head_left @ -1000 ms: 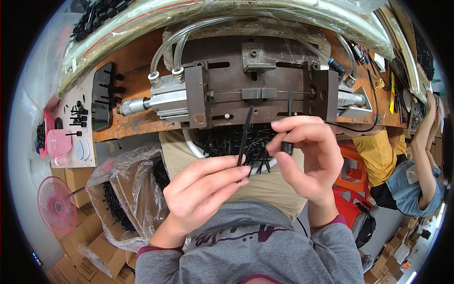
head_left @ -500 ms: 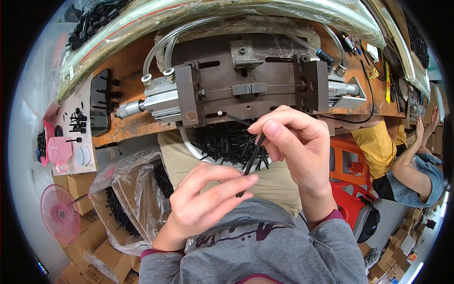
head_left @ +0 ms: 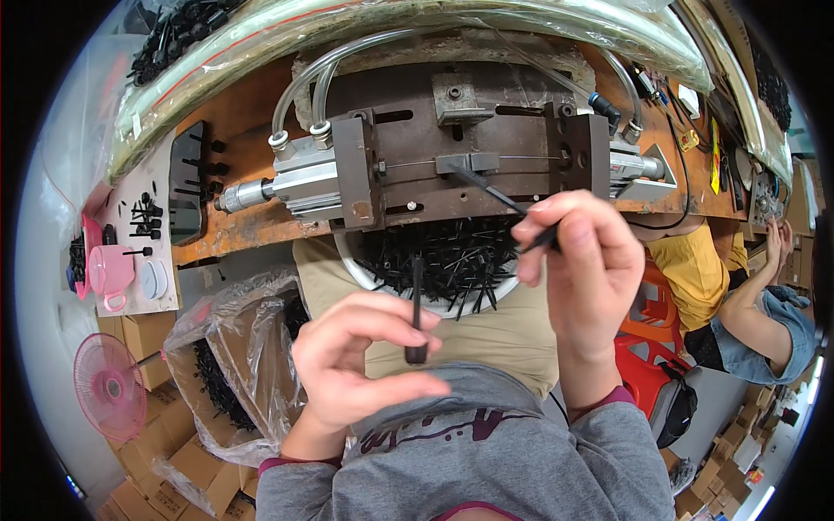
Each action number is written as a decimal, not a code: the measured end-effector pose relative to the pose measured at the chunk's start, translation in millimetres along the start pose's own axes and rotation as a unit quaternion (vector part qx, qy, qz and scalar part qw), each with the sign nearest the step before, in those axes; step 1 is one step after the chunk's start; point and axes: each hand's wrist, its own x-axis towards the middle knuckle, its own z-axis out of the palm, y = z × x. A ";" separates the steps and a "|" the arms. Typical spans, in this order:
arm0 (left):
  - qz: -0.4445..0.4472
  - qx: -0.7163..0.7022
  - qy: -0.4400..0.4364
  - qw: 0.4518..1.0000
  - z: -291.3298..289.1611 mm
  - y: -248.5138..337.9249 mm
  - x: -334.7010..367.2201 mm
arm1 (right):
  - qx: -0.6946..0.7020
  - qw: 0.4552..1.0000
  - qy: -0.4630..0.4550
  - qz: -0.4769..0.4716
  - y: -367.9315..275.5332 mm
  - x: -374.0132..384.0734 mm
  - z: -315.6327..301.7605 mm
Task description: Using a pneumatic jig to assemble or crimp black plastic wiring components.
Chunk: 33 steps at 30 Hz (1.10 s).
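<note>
Between the fingers of my left hand (head_left: 347, 356) is a slim black plastic rod (head_left: 417, 300), upright, with its thicker end low; the thumb is held apart below. My right hand (head_left: 591, 260) pinches another black rod (head_left: 491, 188). This one slants up and left, its ribbed tip at the small grey block (head_left: 467, 162) in the middle of the machine; whether it touches cannot be made out. A white bowl (head_left: 352, 267) heaped with similar black rods (head_left: 434, 269) sits at my lap, below the machine's front edge.
Brown metal plates (head_left: 354, 169) and silver air cylinders (head_left: 304, 178) with clear hoses (head_left: 304, 82) flank the block. Left stand a pink cup (head_left: 110, 269), a dark tray (head_left: 185, 191), a plastic-lined box (head_left: 252, 339) and a pink fan (head_left: 111, 391). Another person (head_left: 756, 304) sits at right.
My hands have moved apart. The right one has gone up and right, bringing its rod to the block; the left rod now stands upright and the left thumb has spread away.
</note>
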 end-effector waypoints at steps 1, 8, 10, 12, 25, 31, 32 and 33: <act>-0.014 -0.068 0.030 0.997 -0.4 -2.7 -0.7 | 0.025 1.000 -0.003 0.006 1.5 -3.3 4.3; -0.184 -0.257 0.066 0.946 17.7 -9.7 18.0 | 0.148 0.989 0.000 0.010 17.5 -21.0 15.6; -0.222 -0.271 0.078 0.933 30.7 -10.3 22.9 | 0.147 0.989 -0.016 0.012 23.2 -26.2 18.5; -0.204 -0.273 0.091 0.936 37.6 -11.9 28.1 | 0.155 0.987 -0.033 0.031 21.0 -28.9 18.9; -0.124 -0.014 0.071 0.990 28.8 -10.3 27.4 | 0.126 0.979 -0.027 0.159 7.2 -15.6 8.3; -0.110 0.075 0.060 0.989 15.4 -4.2 15.5 | 0.073 0.956 -0.143 0.245 -3.7 3.9 13.8; -0.106 0.104 0.054 0.988 12.6 -0.1 12.7 | 0.050 0.952 -0.170 0.250 -4.2 6.0 15.0; -0.097 0.100 0.063 0.988 8.6 1.6 7.7 | 0.033 0.960 -0.156 0.230 -1.8 6.0 21.7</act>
